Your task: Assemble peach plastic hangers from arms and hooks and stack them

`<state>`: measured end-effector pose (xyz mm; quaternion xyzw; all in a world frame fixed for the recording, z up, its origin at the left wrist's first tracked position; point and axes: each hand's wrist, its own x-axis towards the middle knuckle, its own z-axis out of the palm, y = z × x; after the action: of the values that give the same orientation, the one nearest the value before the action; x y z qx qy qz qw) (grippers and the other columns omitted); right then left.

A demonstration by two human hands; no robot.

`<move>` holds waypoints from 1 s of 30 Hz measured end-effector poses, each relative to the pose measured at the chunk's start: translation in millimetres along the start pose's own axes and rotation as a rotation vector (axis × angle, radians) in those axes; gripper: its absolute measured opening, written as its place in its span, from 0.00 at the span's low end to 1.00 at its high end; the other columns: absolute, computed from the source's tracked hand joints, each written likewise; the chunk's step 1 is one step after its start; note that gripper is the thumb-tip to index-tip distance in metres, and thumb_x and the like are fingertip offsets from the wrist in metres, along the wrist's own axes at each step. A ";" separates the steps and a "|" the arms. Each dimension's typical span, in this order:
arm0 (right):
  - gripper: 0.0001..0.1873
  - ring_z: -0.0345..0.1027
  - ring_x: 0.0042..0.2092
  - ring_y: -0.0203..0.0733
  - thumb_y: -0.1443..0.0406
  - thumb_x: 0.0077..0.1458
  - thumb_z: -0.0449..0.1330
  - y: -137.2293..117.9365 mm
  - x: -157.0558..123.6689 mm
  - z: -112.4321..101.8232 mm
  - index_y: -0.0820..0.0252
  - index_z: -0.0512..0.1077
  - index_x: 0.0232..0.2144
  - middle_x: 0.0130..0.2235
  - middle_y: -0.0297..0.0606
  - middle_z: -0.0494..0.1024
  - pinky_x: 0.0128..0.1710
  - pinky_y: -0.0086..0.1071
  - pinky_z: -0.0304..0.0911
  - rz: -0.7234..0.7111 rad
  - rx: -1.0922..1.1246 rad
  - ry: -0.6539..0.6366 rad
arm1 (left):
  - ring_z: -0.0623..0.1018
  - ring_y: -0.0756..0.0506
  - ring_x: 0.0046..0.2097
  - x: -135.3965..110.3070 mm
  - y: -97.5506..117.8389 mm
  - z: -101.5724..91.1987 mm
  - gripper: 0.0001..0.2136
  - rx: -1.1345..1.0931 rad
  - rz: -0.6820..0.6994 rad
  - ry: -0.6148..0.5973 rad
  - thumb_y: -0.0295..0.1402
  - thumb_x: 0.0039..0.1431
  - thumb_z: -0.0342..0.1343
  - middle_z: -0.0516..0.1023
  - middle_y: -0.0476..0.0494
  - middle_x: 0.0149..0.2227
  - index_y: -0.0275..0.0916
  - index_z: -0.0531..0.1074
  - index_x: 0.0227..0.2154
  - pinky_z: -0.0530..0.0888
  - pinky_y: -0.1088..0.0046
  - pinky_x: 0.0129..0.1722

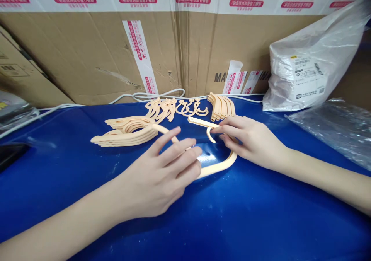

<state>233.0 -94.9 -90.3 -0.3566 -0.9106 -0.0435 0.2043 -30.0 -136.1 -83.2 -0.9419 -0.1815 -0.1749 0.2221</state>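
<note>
Between my hands is a cream plastic folding clothes hanger (pixel 218 169), its curved lower part reaching from one hand to the other. My left hand (pixel 162 172) is closed on its left side, fingers bent and palm down, so the grip itself is partly hidden. A slim arm piece (pixel 162 129) shows beyond the left fingertips. My right hand (pixel 252 139) pinches the hanger's right side, close to a small hook (pixel 211 135) and a straight arm with a hole at its end (pixel 199 121). Left of my hands lies a stack of hanger pieces (pixel 124 137).
Behind my hands lie a pile of short curved pieces (pixel 162 108), several loose hooks (pixel 193 107) and a row of arm pieces (pixel 222 106) on the blue table (pixel 220 222). Cardboard boxes (pixel 95 52), a white cable (pixel 116 99) and a plastic-wrapped package (pixel 307 67) border the back.
</note>
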 end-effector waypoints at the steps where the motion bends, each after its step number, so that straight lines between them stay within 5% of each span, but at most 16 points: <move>1: 0.16 0.69 0.42 0.45 0.70 0.60 0.51 0.7 0.2 0.0 0.62 0.73 0.47 0.40 0.43 0.74 0.41 0.37 0.65 0.008 -0.003 0.005 | 0.65 0.37 0.58 -0.3 -1.6 1.7 0.12 0.001 -0.026 0.010 0.22 0.60 0.45 0.72 0.39 0.52 0.36 0.70 0.42 0.59 0.49 0.61; 8: 0.15 0.69 0.38 0.44 0.66 0.61 0.51 -0.6 -0.6 -1.1 0.57 0.73 0.46 0.37 0.41 0.73 0.35 0.35 0.64 0.089 -0.049 -0.007 | 0.73 0.39 0.46 -2.7 -9.9 8.6 0.16 -0.118 -0.158 -0.056 0.15 0.59 0.39 0.66 0.31 0.57 0.35 0.68 0.42 0.75 0.61 0.40; 19: 0.12 0.70 0.38 0.41 0.61 0.60 0.54 -9.2 -1.2 -3.0 0.55 0.73 0.43 0.38 0.36 0.75 0.34 0.33 0.62 0.216 -0.029 -0.009 | 0.73 0.42 0.47 -8.7 -4.4 -1.0 0.11 -0.448 -0.177 0.072 0.22 0.55 0.42 0.71 0.33 0.50 0.33 0.67 0.38 0.72 0.64 0.46; 24: 0.12 0.70 0.38 0.41 0.59 0.61 0.54 -8.2 -1.8 -3.0 0.53 0.73 0.44 0.40 0.35 0.75 0.33 0.33 0.62 0.219 -0.047 0.016 | 0.77 0.43 0.41 -5.7 -3.2 0.8 0.09 -0.275 -0.236 0.075 0.35 0.61 0.55 0.74 0.34 0.49 0.33 0.70 0.36 0.76 0.68 0.38; 30: 0.12 0.71 0.38 0.42 0.60 0.60 0.55 -7.2 -2.6 -2.0 0.53 0.73 0.44 0.40 0.35 0.76 0.33 0.33 0.61 0.235 -0.073 0.023 | 0.80 0.41 0.42 -2.3 -2.1 4.8 0.08 -0.098 -0.147 0.065 0.30 0.65 0.52 0.79 0.36 0.46 0.31 0.73 0.38 0.78 0.64 0.38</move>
<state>230.6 -102.3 -89.0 -0.4676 -0.8579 -0.0567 0.2053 -31.7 -132.6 -87.4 -0.9296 -0.2339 -0.2300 0.1682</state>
